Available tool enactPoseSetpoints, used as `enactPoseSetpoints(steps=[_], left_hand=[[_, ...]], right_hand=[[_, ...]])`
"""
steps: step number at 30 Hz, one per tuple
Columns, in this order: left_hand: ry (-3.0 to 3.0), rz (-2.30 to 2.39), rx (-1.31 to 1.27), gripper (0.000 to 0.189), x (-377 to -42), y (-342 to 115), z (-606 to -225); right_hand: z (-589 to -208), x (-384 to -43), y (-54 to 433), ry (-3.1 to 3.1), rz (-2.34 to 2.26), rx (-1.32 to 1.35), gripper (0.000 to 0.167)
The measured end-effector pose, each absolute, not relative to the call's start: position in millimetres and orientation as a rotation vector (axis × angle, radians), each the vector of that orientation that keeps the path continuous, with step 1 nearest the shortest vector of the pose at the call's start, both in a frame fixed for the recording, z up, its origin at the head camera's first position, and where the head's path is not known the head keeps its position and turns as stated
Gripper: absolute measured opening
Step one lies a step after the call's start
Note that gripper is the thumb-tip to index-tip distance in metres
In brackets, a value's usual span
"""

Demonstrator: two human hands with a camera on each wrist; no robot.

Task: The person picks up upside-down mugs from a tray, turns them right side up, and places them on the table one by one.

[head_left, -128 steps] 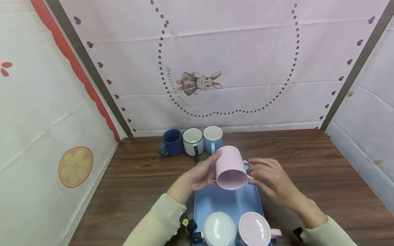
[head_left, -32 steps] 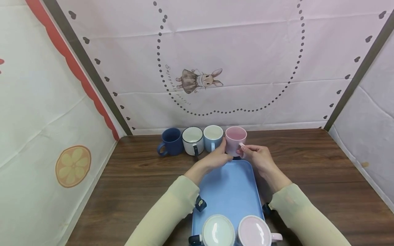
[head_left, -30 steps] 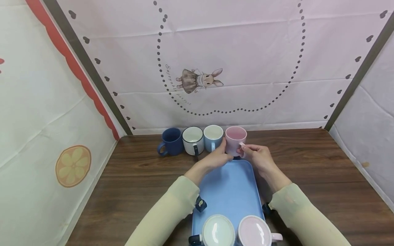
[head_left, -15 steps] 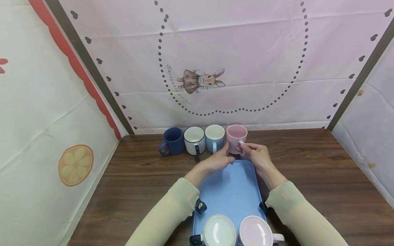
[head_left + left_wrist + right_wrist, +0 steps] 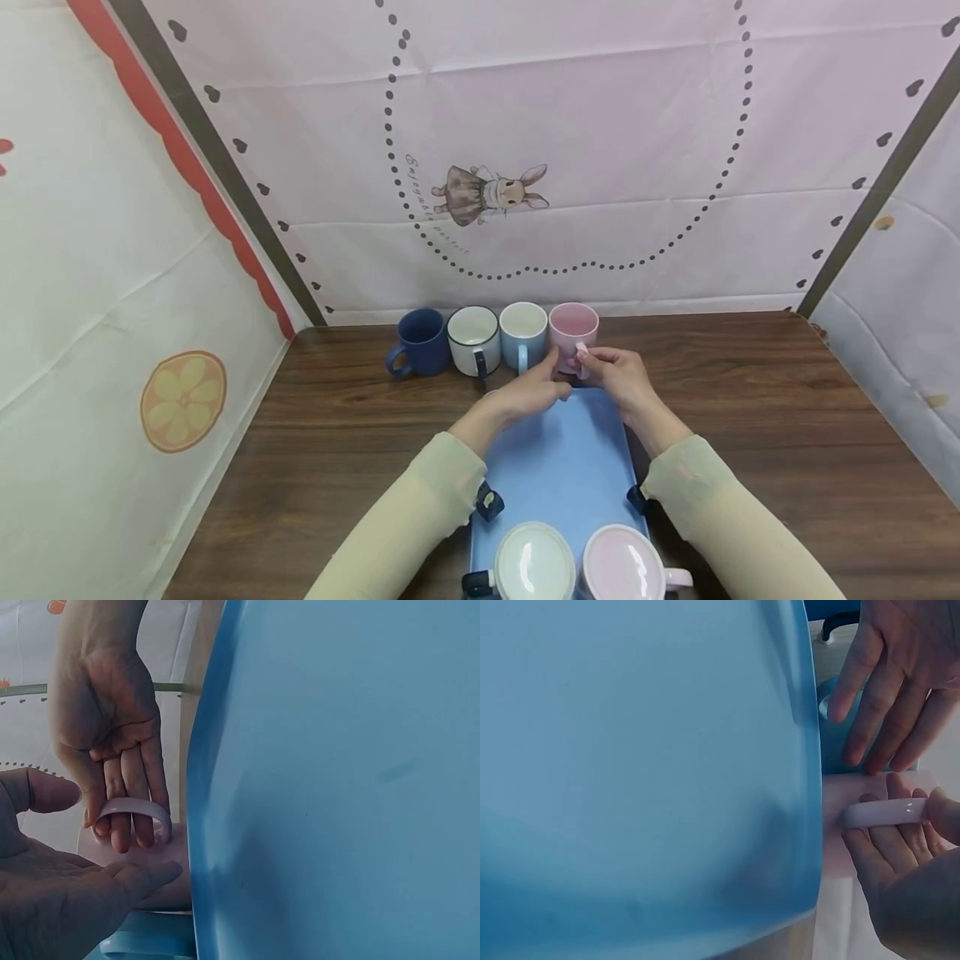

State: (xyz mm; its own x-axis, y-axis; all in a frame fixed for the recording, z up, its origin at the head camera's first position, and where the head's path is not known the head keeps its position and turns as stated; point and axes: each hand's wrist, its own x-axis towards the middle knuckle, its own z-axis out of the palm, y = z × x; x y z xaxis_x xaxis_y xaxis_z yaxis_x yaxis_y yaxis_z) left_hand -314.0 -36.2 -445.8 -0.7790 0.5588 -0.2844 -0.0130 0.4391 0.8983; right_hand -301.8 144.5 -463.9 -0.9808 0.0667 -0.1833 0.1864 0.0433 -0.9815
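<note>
A pink mug (image 5: 573,327) stands upright at the right end of a row of mugs, close beside a light blue mug (image 5: 523,329). My right hand (image 5: 621,379) holds the pink mug's handle; in the right wrist view its thumb presses the handle and fingers pass through the loop (image 5: 885,813). My left hand (image 5: 528,390) is at the front left of the mug, fingers extended. In the left wrist view the left hand's fingers (image 5: 142,881) lie straight against or very near the pink wall. A white mug with a dark rim (image 5: 472,333) and a dark blue mug (image 5: 423,343) continue the row leftward.
A light blue tray (image 5: 558,467) lies under my forearms, its far edge just in front of the pink mug. Upside down at its near end are a white mug (image 5: 534,560) and another pink mug (image 5: 624,560). A cloth wall (image 5: 637,125) rises behind the row.
The pink mug, earlier tilted mouth-down in both hands above the tray, now stands upright in the row. Over the last half second it shifted slightly left with my right hand.
</note>
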Motion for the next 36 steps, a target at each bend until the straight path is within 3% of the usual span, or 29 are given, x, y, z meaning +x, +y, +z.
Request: enactPoseSetpoints(steps=[19, 31, 36], left_hand=[[2.092, 1.355, 0.427, 0.090, -314, -36, -449], [2.054, 1.381, 0.430, 0.085, -307, -43, -445], [2.055, 1.364, 0.437, 0.078, -301, -50, -442]], right_hand=[[-466, -311, 141, 2.211, -1.971, 0.295, 0.034], [-453, -301, 156, 2.154, -1.840, 0.005, 0.046], [-447, -289, 166, 2.147, -1.786, 0.032, 0.053]])
